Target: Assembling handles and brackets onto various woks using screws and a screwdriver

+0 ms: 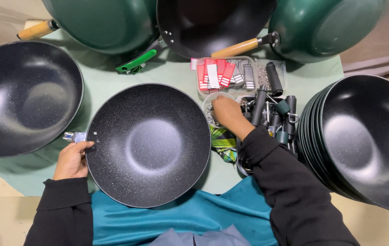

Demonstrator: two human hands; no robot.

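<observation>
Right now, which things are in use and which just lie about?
In use: speckled wok held at its rim by the left hand; small clear tub the right hand reaches into.
Lying about: stacked woks, black handles, red tags.

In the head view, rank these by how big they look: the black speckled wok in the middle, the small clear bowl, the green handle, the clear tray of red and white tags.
1. black speckled wok
2. clear tray
3. green handle and small clear bowl: look alike in size, and the right hand hides part of the bowl.

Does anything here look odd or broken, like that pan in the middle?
The middle pan has no handle, only a bare metal bracket by the left hand. The right hand reaches into a small bowl. Nothing looks spilled.
</observation>
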